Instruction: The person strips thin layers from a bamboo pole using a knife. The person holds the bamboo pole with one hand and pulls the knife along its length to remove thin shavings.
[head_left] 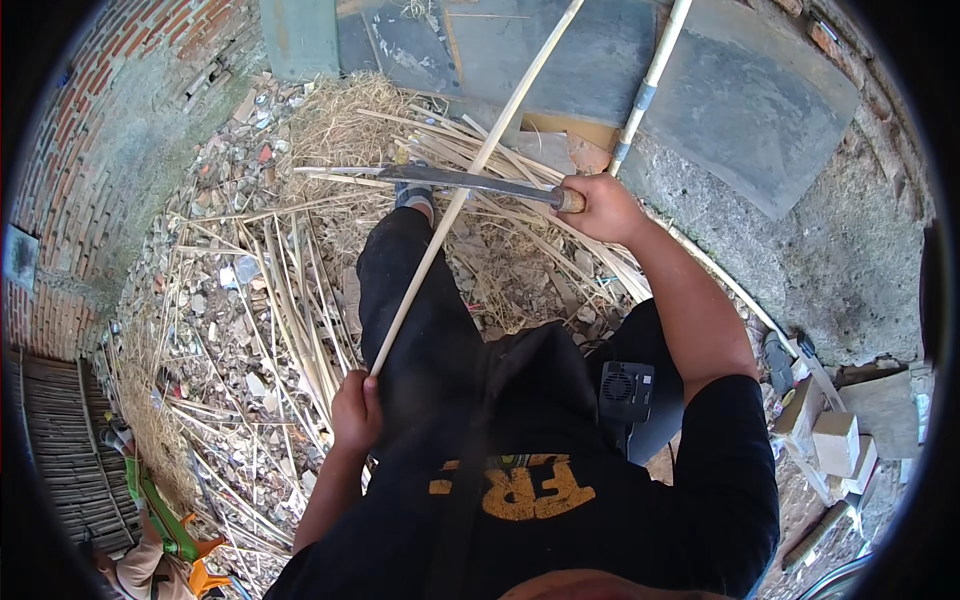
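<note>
Gripping a smooth pale bamboo stick (470,170) at its lower end, the left hand (355,410) angles it up-right; the right hand (600,208) clasps a flat grey-bladed knife (470,181) lying crosswise, pointing left.

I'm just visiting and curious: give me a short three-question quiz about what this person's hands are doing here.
1. True or false: the left hand grips the lower end of a long pale stick.
2. What does the right hand hold? A) hammer B) long-bladed knife C) brush
3. Fill in: the blade lies ____ the stick.

Key: 1 true. 2 B, by its wooden handle. 3 across, where the two meet, above the litter of split strips.
</note>
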